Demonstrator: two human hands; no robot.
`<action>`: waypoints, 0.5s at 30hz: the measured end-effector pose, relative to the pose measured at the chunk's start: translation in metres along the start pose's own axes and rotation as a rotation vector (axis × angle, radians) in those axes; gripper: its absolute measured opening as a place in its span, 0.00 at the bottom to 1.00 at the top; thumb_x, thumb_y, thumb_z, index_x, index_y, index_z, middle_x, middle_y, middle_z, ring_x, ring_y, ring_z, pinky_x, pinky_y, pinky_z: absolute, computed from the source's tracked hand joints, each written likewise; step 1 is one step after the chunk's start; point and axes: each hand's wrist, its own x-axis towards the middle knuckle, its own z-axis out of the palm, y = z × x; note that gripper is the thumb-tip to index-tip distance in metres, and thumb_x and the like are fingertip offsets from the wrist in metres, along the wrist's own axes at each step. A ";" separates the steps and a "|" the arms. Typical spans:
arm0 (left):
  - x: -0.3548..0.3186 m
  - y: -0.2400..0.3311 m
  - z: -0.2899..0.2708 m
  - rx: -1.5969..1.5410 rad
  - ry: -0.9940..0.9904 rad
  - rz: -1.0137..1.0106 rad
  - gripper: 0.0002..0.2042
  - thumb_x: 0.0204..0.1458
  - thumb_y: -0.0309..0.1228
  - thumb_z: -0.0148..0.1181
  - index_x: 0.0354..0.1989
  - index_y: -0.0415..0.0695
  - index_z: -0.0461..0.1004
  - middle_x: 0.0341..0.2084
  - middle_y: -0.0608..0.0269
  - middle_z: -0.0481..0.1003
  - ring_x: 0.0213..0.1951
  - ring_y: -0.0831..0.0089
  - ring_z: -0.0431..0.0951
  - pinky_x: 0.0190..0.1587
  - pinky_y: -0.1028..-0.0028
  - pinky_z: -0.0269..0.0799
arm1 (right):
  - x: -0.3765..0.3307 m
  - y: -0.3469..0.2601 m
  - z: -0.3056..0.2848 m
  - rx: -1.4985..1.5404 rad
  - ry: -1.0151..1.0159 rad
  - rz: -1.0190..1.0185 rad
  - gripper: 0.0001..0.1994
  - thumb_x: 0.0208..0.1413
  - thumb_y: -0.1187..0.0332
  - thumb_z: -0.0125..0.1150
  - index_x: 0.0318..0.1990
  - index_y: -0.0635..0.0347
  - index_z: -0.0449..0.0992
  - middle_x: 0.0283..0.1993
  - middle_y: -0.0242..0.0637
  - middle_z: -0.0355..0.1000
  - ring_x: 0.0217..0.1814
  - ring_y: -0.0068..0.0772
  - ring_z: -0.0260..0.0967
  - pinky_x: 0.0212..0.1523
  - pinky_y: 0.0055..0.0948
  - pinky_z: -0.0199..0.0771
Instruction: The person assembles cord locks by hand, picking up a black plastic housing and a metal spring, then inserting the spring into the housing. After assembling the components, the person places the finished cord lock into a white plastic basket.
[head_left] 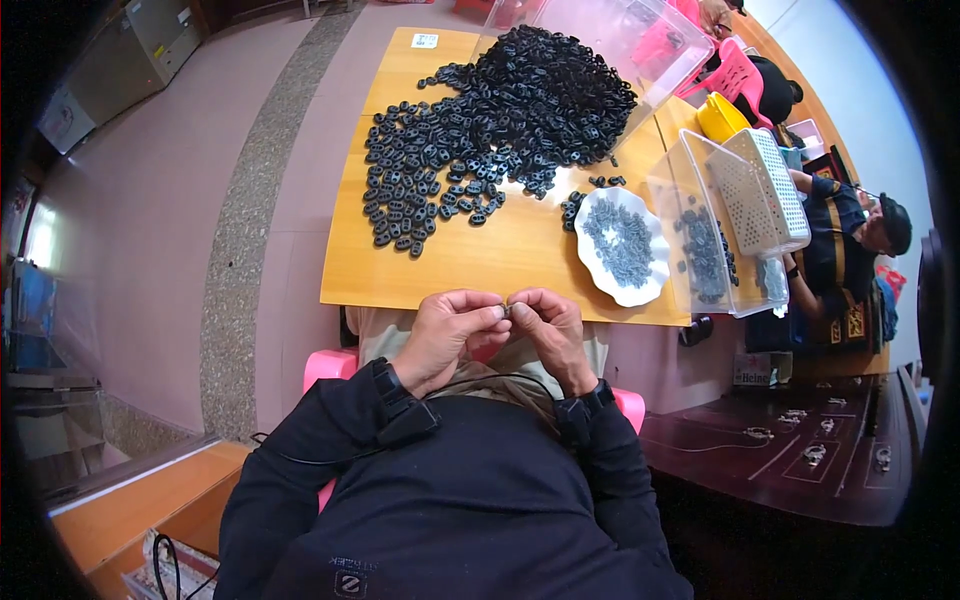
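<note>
My left hand (448, 335) and my right hand (550, 330) meet at the table's near edge, thumbs and fingertips pinched together. Between them is a tiny dark part (506, 311), too small to name and mostly covered by the fingers. Beyond the hands, a large heap of black oval plastic pieces with two holes (540, 95) spreads over the wooden table (450, 283). To the right of my right hand stands a white scalloped dish (652, 292), filled with small grey parts (622, 243) that look like springs.
A clear bin (738, 292) with more black pieces stands at the table's right edge, beside a white perforated basket (765, 190). Behind the heap lies a large clear tub (665, 45). Another person (835, 230) sits at the right, near a yellow bowl (722, 118).
</note>
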 end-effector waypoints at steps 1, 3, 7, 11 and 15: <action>0.000 0.000 0.000 0.003 0.001 -0.002 0.07 0.54 0.22 0.57 0.41 0.35 0.73 0.33 0.58 0.77 0.34 0.73 0.79 0.40 0.75 0.79 | 0.000 0.001 0.000 -0.006 -0.002 -0.003 0.06 0.59 0.71 0.58 0.39 0.66 0.75 0.34 0.28 0.74 0.35 0.16 0.69 0.38 0.17 0.70; 0.000 0.000 0.000 0.007 0.004 -0.004 0.07 0.54 0.22 0.57 0.41 0.35 0.73 0.33 0.58 0.77 0.34 0.74 0.79 0.40 0.75 0.79 | 0.000 0.003 -0.001 -0.011 -0.005 -0.005 0.06 0.59 0.72 0.58 0.39 0.66 0.75 0.33 0.28 0.74 0.34 0.16 0.69 0.37 0.17 0.71; 0.000 -0.001 0.001 0.001 0.020 0.001 0.08 0.54 0.22 0.58 0.41 0.35 0.73 0.33 0.58 0.77 0.33 0.74 0.79 0.38 0.76 0.79 | 0.001 0.001 -0.001 -0.082 -0.012 -0.032 0.05 0.59 0.73 0.58 0.38 0.66 0.75 0.33 0.28 0.74 0.34 0.16 0.69 0.37 0.16 0.71; -0.001 0.000 0.003 -0.006 0.030 0.008 0.08 0.54 0.22 0.58 0.41 0.34 0.73 0.32 0.58 0.77 0.32 0.75 0.79 0.36 0.78 0.79 | 0.002 0.000 -0.004 -0.166 -0.023 -0.051 0.05 0.59 0.73 0.58 0.38 0.66 0.75 0.33 0.28 0.73 0.34 0.15 0.68 0.37 0.17 0.70; 0.000 -0.001 0.001 -0.003 0.033 0.014 0.08 0.54 0.22 0.58 0.41 0.34 0.73 0.32 0.58 0.77 0.32 0.75 0.79 0.36 0.78 0.79 | 0.001 0.001 -0.006 -0.189 -0.027 -0.054 0.05 0.58 0.73 0.58 0.38 0.66 0.75 0.33 0.27 0.73 0.34 0.15 0.68 0.37 0.16 0.70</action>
